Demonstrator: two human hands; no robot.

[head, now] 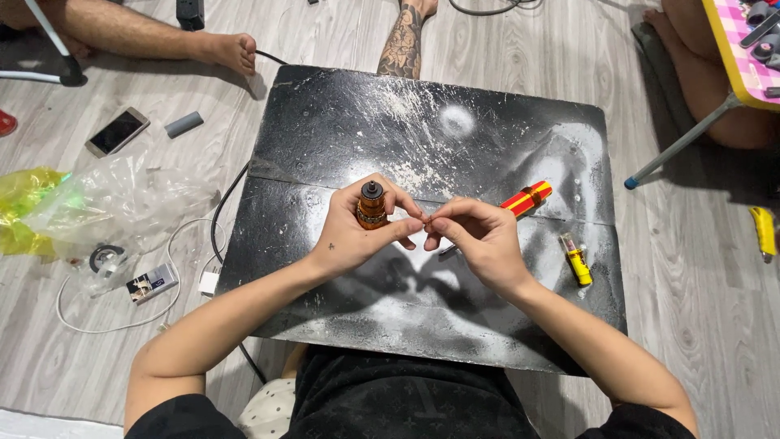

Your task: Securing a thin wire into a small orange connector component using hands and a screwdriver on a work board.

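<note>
Both hands are up over the middle of the black board (422, 106), close together, fingertips almost meeting. The left hand (357, 236) is wrapped around a small orange cylinder (372, 207) with a dark cap on top, held upright, thumb on one side and fingers curled behind it, so that hand is firmly clamped on it. The right hand (475, 236) is pinched shut, thumb against forefinger, on something very small right beside the left fingertips; it may be a thin wire or pin, but the view is too coarse to say.

Now, how does that cylinder handle? It looks like metal and glass, hard and rigid, light enough for one hand, but smooth and round, so I judge it likely to roll or slip if the grip loosens. The sides of the body are the place to hold it, as the left hand does, leaving the capped top free. Whatever the right hand pinches looks tiny and easy to drop, and a fingertip pinch is about the only hold it allows.

On the board, just behind the right hand, lies a red and yellow striped tube (526, 198), and to the right of that wrist a small yellow lighter (577, 262), apart from both hands. Off the board to the left, on the wooden floor, sit a phone (117, 132), a crumpled clear plastic bag (122, 203) and a white cable (122, 321). Other people's bare legs and feet show at the top edge.
</note>
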